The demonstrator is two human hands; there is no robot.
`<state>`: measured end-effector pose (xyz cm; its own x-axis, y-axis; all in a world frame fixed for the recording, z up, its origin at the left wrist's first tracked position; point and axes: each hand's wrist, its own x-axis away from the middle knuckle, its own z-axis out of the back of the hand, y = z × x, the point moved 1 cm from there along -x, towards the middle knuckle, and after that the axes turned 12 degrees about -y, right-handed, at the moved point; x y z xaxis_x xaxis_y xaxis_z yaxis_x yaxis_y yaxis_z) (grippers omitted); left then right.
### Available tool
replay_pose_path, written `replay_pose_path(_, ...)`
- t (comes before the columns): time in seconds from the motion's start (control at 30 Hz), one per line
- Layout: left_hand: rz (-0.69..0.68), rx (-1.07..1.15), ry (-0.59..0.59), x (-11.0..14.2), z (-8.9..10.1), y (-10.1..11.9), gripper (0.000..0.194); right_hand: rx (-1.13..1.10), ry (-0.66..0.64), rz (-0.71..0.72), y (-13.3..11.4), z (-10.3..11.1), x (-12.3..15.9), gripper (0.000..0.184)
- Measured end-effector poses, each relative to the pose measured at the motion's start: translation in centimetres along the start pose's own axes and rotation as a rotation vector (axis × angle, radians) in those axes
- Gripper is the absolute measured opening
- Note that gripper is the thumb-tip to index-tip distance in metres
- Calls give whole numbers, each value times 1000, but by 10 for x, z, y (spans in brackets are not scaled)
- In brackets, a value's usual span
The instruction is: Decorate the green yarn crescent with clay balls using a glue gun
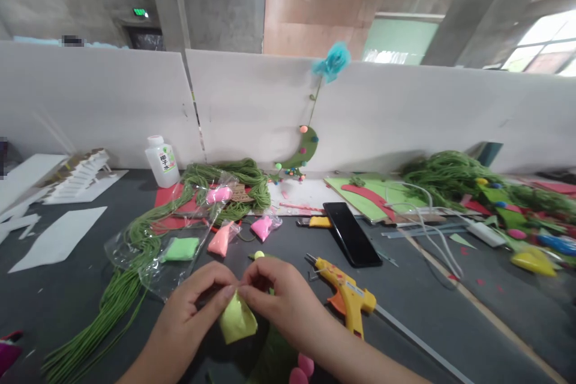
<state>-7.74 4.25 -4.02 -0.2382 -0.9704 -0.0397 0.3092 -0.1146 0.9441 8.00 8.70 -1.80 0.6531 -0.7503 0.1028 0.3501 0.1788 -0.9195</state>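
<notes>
A small yellow packet of what looks like soft clay (238,321) hangs between my hands near the front of the table. My left hand (193,312) pinches its top edge between thumb and index finger. From the other side, my right hand (283,294) pinches the same edge, and the fingertips of both nearly meet. Just beyond my right hand lies a small yellow ball (259,255). Under my right forearm, pink balls (302,367) rest by a dark green piece that is partly hidden. Packets in green (180,249), orange (221,240) and pink (265,227) lie ahead.
A yellow glue gun (346,294) with a glue stick lies on the right, below a black phone (351,234) and a utility knife (315,222). Green cord (121,288) spreads across the left. A white bottle (162,162) stands near the white partition (252,108).
</notes>
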Motion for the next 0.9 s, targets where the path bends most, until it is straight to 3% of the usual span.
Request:
replay_pose_path(0.27, 47, 221, 6, 0, 4, -7, 18, -39, 75, 27, -6, 3, 4, 12)
replay_pose_path(0.53, -12, 58, 34, 0, 8, -6, 17, -54, 27, 50, -2, 3, 1, 12)
replay_pose_path(0.73, 99, 220, 44, -1, 8, -11, 18, -81, 76, 38, -2, 6, 2, 15)
replay_pose_path(0.9, 93, 77, 74, -1, 7, -13, 24, 21, 52, 114, 3, 4, 1, 10)
